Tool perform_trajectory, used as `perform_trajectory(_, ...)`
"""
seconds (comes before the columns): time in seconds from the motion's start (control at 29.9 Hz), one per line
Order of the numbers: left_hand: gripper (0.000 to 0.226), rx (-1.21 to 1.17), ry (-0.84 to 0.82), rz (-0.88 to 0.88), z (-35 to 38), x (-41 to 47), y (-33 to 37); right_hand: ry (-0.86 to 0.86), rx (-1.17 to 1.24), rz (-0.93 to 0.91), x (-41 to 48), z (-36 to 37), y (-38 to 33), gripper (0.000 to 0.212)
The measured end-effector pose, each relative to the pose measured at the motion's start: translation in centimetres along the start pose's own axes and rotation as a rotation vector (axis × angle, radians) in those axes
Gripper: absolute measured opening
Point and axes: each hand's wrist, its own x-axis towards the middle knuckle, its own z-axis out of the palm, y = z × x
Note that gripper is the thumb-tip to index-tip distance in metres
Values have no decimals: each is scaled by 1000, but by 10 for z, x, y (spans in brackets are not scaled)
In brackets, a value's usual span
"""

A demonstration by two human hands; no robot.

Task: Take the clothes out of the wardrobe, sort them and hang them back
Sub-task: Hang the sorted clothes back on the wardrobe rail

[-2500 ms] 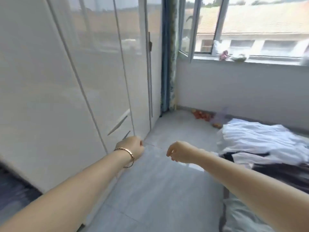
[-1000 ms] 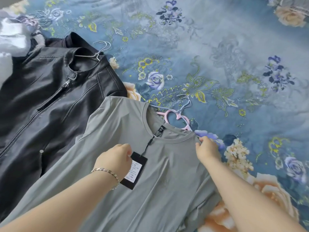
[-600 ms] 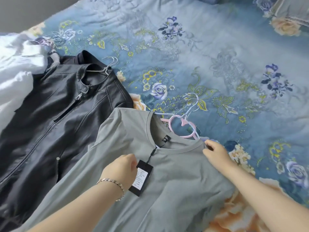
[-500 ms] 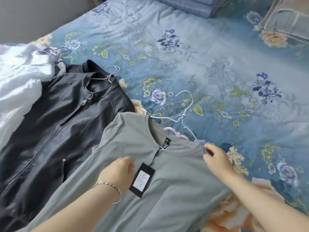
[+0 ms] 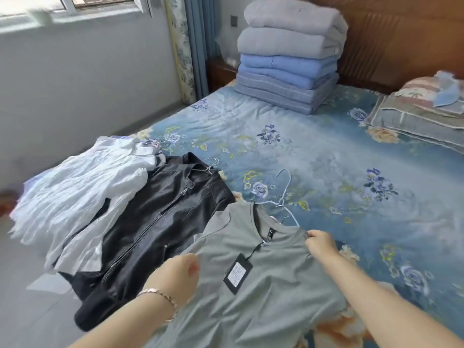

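Note:
A grey T-shirt (image 5: 271, 292) with a black price tag (image 5: 238, 273) lies on the floral bed, a wire hanger (image 5: 285, 197) sticking up out of its neck. My left hand (image 5: 175, 277) grips the shirt's left shoulder, and my right hand (image 5: 321, 243) pinches its right shoulder seam. Beside the shirt lies a black leather jacket (image 5: 155, 222) on its own hanger. Further left, a white crinkled garment (image 5: 82, 189) hangs partly over the bed's edge.
A stack of folded blue and grey blankets (image 5: 288, 59) stands at the head of the bed (image 5: 326, 151), with pillows (image 5: 421, 109) at the right. A wall, window and curtain run along the left; grey floor (image 5: 25, 297) lies below the bed's edge.
The view swung from the wardrobe doors to the bed, then tilted up. Both hands took hold of the grey shirt's shoulders; the hanger hook has risen from lying flat to standing up.

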Motion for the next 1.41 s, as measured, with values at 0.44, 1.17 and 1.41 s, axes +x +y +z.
perform_trajectory(0.44, 22, -32, -100, -66, 61, 83, 31, 16, 53, 62, 54, 46, 53, 18)
perform_trajectory(1.17, 16, -110, -175, -142, 87, 126, 15, -55, -194, -254, 73, 64, 16, 34)
perform_trajectory(1.41, 15, -126, -23, -104, 19, 71, 0, -123, 25, -310, -17, 41, -42, 25)
